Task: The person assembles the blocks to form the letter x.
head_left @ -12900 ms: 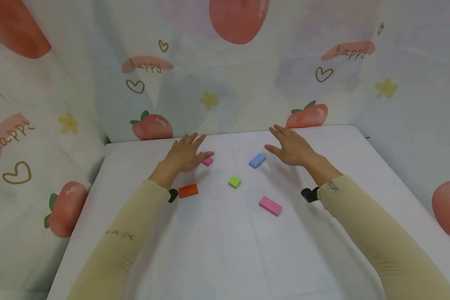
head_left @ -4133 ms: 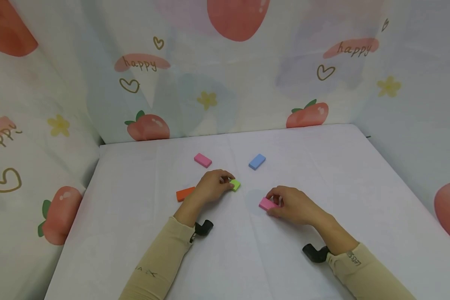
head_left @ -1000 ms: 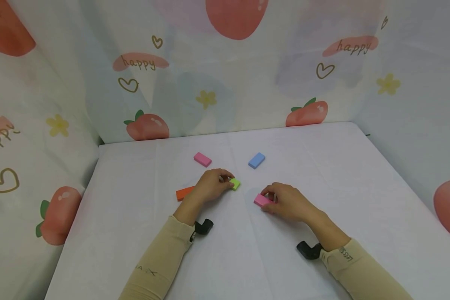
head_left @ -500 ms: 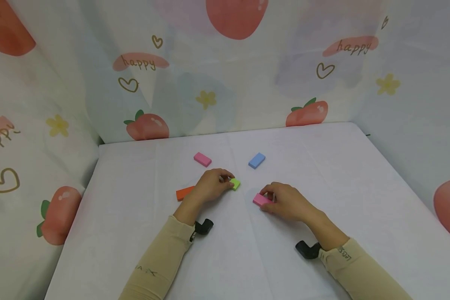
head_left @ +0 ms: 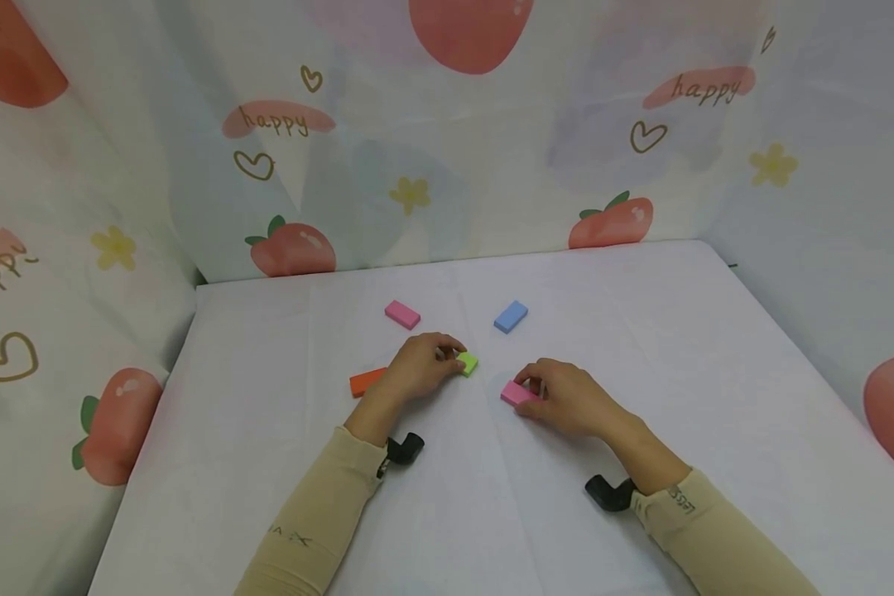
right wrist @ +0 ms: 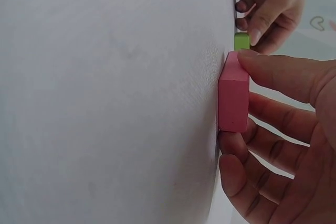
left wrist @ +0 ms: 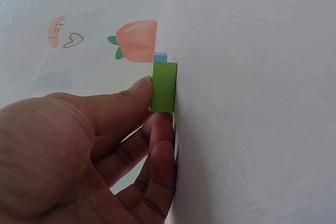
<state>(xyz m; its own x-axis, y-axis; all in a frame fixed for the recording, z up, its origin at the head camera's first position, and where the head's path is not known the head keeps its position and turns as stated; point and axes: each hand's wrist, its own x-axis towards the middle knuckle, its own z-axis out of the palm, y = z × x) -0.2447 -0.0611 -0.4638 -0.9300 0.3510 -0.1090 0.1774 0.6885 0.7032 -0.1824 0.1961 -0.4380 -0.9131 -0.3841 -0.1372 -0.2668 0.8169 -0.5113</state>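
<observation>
My left hand (head_left: 423,366) pinches a small green block (head_left: 469,364) on the white tabletop, its thumb on one side and fingertips on the other, as the left wrist view shows. To the right and a little nearer, my right hand (head_left: 572,399) holds a longer pink block (head_left: 516,393) between thumb and fingers; in the right wrist view the pink block (right wrist: 233,103) lies against the cloth. A short gap parts the two blocks in the head view. Part of the pink block is covered by the right fingers.
An orange block (head_left: 367,382) lies behind the left wrist, partly hidden by it. Farther back are another pink block (head_left: 402,314) and a blue block (head_left: 511,316). Patterned cloth walls (head_left: 492,165) stand at the table's back and sides.
Both hands, first raised and spread, came down onto the green and near pink blocks. Over the last seconds the right hand has slid the pink block slightly left; the left hand has stayed put.
</observation>
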